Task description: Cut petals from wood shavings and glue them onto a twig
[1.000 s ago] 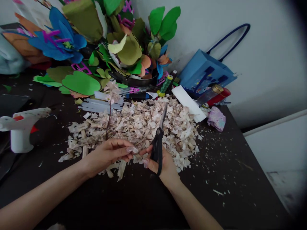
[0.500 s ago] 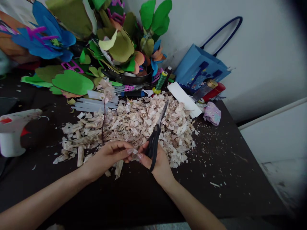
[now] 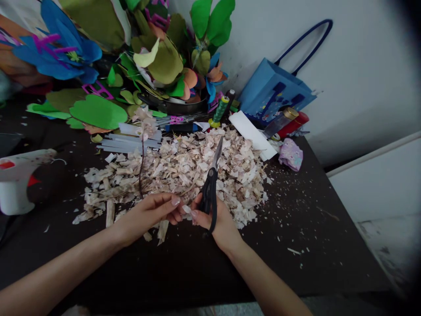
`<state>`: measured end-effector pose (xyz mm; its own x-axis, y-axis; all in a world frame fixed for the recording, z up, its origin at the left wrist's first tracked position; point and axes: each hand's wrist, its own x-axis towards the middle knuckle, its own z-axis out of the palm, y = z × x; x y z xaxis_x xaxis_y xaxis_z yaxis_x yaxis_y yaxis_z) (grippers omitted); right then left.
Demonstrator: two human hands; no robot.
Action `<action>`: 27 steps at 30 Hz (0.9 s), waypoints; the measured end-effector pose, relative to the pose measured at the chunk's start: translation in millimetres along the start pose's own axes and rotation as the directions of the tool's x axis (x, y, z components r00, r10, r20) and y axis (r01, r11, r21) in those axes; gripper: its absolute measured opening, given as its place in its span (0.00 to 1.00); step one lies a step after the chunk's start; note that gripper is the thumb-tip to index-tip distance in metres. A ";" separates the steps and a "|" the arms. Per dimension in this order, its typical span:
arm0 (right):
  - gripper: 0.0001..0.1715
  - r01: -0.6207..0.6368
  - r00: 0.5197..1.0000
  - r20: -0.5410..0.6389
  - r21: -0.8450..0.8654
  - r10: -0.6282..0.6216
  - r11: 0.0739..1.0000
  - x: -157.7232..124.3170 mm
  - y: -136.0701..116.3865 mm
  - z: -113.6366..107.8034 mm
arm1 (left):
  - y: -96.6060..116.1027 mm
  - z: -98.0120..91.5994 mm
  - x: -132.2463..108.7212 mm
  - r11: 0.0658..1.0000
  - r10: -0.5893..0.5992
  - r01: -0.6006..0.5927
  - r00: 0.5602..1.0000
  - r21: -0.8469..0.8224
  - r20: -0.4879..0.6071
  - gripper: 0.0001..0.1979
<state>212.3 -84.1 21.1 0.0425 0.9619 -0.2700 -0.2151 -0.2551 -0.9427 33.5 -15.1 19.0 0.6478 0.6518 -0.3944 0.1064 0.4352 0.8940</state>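
The right hand's (image 3: pixel 222 224) grip holds the scissors (image 3: pixel 210 188) by their black handles, with the blades together and pointing away. The left hand's (image 3: pixel 148 215) grip is narrow, with bent fingers, but I cannot tell if it pinches anything. One white bit (image 3: pixel 187 209) is between the fingertips of both hands, and it is hard to see which hand has it.

There is one brown stem (image 3: pixel 141 171) with one pale flower (image 3: pixel 146 125) on top. The stem goes down behind the left hand, so its low end is hidden. Under and behind the hands is one big heap of flakes (image 3: pixel 230 175), too many to count, on the dark desk (image 3: pixel 305 245).

One white glue gun (image 3: pixel 16 177) lies far to the left. Two spools (image 3: pixel 219 112) stand behind the heap, one green and one dark. One white strip (image 3: pixel 253 136) touches the heap's back right edge, and one purple wad (image 3: pixel 291 154) is near its end. Some pale flat sticks (image 3: pixel 131 142) lie by the flower; they overlap, so I cannot count them.

Half a second ago, the scissors leaned more to the right; now they stand straighter. The left thumb has lifted a little from the white bit. The heap looks the same.

One black pan (image 3: pixel 177 107) has green leaves and orange petals in it, poking over the rim. One blue bag (image 3: pixel 272 87) leans on the wall; I cannot see what is inside.
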 end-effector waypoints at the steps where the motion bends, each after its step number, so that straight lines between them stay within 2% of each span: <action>1: 0.21 -0.016 1.000 0.010 -0.004 0.016 1.000 -0.1 -2.2 -0.1 | -0.6 -0.7 0.4 1.000 0.001 -0.001 1.000 0.003 0.007 0.17; 9: 0.22 -0.093 0.991 0.103 0.075 0.085 0.993 0.2 -5.3 -0.5 | 2.3 -3.8 -0.1 0.999 -0.032 0.029 0.996 0.031 0.089 0.10; 15: 0.23 -0.104 0.991 0.091 0.113 0.094 0.988 1.2 -1.8 -3.5 | 4.8 -2.2 -1.6 0.996 -0.065 0.057 0.989 0.064 0.135 0.10; 21: 0.18 -0.042 0.997 0.069 0.172 0.031 0.984 3.0 2.2 -5.0 | 3.8 -0.8 -0.6 0.997 -0.051 0.046 0.994 0.056 0.097 0.09; 27: 0.22 -0.081 0.996 0.035 0.113 0.078 0.990 3.5 3.6 -4.2 | 0.8 0.4 -0.6 0.999 -0.040 0.041 0.998 -0.018 0.053 0.10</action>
<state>215.8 -82.1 16.0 -0.0085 0.9419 -0.3357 -0.3267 -0.3199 -0.8893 33.5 -15.3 20.1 0.6823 0.5997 -0.4181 0.1195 0.4727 0.8731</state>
